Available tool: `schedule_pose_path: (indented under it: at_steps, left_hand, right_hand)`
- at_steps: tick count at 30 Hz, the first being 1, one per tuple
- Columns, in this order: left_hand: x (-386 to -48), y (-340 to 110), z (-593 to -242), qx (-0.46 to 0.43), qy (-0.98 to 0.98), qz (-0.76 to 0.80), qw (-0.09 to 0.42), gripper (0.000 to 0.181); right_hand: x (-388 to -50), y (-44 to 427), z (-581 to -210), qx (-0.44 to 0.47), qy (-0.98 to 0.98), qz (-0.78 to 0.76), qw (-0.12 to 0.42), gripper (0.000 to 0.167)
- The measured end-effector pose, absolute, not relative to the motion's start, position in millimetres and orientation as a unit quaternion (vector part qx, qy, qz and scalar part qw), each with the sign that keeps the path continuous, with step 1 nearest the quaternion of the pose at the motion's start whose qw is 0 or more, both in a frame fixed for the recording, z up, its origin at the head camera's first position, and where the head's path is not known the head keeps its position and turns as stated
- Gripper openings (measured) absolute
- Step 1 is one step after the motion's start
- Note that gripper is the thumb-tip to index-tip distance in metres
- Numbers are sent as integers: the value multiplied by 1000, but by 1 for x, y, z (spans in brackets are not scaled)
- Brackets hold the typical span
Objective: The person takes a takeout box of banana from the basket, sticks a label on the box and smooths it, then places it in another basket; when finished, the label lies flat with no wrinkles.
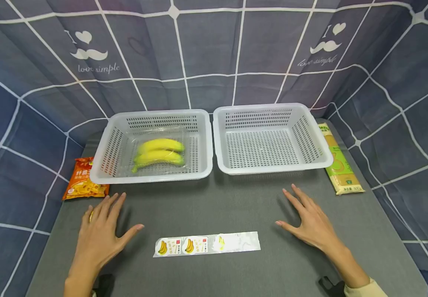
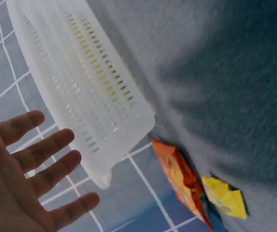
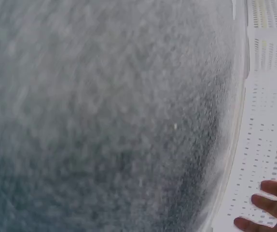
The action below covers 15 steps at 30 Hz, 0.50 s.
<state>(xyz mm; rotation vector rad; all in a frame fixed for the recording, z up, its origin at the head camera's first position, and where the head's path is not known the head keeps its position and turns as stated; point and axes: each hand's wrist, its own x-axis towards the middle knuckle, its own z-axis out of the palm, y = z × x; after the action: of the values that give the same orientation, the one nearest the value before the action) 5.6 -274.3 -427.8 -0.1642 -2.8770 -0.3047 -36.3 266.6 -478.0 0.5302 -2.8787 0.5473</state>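
My left hand (image 1: 100, 235) hovers over the left part of the table, fingers spread and holding nothing. Across from it, my right hand (image 1: 310, 222) is also spread, with nothing in its grasp. Between the hands lies a strip of stickers (image 1: 206, 244); two show bananas, and a third spot looks partly peeled. Beyond the left hand stands a white plastic basket (image 1: 150, 180) with a clear pack of bananas (image 1: 159, 156) inside. An orange snack bag (image 1: 85, 181) lies just past the left fingertips. A second white basket (image 1: 273, 169) stands beyond the right hand.
A yellow-green packet (image 1: 341, 165) leans or lies against the right basket's outer side. Dark checked cloth (image 1: 214, 45) walls off the back and both sides of the grey table (image 1: 206, 276). The left wrist view also shows a small yellow packet (image 2: 225, 197) beside the orange bag.
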Motion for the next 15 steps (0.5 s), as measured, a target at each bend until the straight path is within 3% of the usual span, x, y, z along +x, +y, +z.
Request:
schedule_pose_path:
  at_steps: [5,10,15]
  left_hand:
    - [-5,-284,-412,-62,-977,-136,155,107]
    - [-23,-294,-398,-68,-968,-168,175,107]
    - [-41,-304,-392,-44,-963,-219,151,105]
  right_hand:
    - [-39,262,-474,231,-940,235,90,91]
    - [-43,255,-469,272,-919,280,56,91]
    - [-51,245,-464,298,-893,337,22,90]
